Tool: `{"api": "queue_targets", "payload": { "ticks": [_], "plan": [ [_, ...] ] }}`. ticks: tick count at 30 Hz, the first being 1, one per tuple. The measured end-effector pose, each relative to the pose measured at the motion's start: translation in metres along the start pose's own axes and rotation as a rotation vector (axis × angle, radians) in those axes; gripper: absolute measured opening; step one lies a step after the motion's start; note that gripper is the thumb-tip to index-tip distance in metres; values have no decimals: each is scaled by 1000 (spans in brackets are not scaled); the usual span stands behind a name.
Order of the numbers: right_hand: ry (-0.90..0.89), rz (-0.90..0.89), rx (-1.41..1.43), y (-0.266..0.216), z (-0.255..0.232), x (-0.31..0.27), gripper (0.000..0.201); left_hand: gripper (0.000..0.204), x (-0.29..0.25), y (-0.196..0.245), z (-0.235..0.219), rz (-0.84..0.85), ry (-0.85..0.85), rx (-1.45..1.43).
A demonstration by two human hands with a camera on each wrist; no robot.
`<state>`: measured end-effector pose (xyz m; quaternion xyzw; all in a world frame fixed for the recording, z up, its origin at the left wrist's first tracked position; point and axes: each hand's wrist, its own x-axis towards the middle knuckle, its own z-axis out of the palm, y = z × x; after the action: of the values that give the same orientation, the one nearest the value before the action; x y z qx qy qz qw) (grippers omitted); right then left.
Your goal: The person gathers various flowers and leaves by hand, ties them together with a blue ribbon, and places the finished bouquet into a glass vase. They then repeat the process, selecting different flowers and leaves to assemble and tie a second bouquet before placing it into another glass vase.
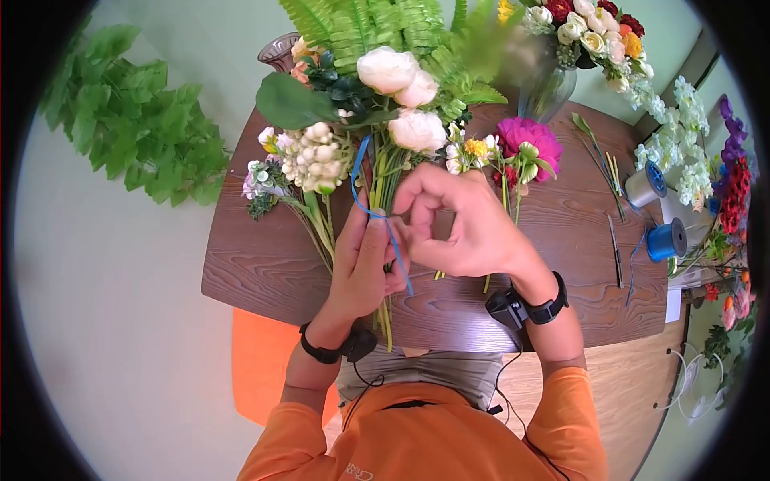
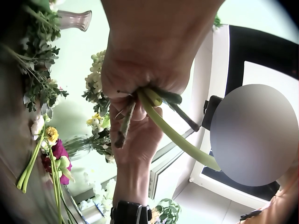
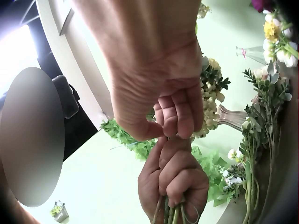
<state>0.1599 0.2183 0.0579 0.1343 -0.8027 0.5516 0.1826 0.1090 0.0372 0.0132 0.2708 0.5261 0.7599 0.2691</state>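
My left hand (image 1: 365, 260) grips the stems of a bouquet (image 1: 385, 172), its thumb pressing the front of the bundle. White blooms (image 1: 389, 70), a broad leaf and green fern fronds (image 1: 353, 32) spread above. A narrow blue ribbon (image 1: 358, 172) loops down to that thumb, one end hanging across the fingers. Close against the stems, my right hand (image 1: 465, 220) has its fingers curled and pinches beside the ribbon, the tips partly hidden. In the right wrist view, the right hand's thumb and fingertips (image 3: 170, 128) meet at the left hand (image 3: 175, 175). Cut stem ends (image 2: 161, 116) poke out below the left hand.
White berry sprigs (image 1: 317, 156) lie left of the bouquet, a magenta flower (image 1: 529, 144) right. On the table's (image 1: 569, 240) right side are a blue ribbon spool (image 1: 666, 240), a pale spool (image 1: 646, 186) and a thin dark tool (image 1: 615, 252). A glass vase (image 1: 548, 92) of flowers stands behind.
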Motion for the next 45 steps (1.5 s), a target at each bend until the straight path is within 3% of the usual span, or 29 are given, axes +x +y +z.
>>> {"api": "queue_targets", "payload": {
  "ticks": [4,10,13,17,20,22,26,28,32,37,41,43,45],
  "plan": [
    [13,-111,1,7,6,-1,21,47,-2,9,5,-53,85,47],
    [-3,-44,-43,1,12,-2,19,52,-5,11,-3,-32,29,13],
    [-18,-100,-76,-1,13,-2,21,51,-5,12,-5,-29,9,22],
    [-41,-70,-93,-1,14,-2,30,51,-7,10,-5,-67,40,32],
    [-54,-53,-130,3,15,-2,30,46,-4,9,-1,-7,68,155],
    [-43,-94,-191,10,17,-2,28,40,-2,10,5,-42,112,-8],
    [41,-176,-321,14,13,1,27,49,1,12,10,-59,149,68],
    [109,-138,-397,14,11,1,25,41,2,8,5,-26,67,-62],
    [94,-111,-375,12,7,0,23,44,2,9,7,-48,109,-21],
    [105,-291,-311,21,10,2,26,43,0,10,6,-23,139,-38],
    [130,-309,-358,23,13,2,25,50,1,6,2,7,95,20],
    [-36,-148,-182,15,8,-1,20,47,-1,1,2,34,138,130],
    [-18,-142,-82,16,12,-1,19,47,-2,8,3,-15,114,57]
  ]
}}
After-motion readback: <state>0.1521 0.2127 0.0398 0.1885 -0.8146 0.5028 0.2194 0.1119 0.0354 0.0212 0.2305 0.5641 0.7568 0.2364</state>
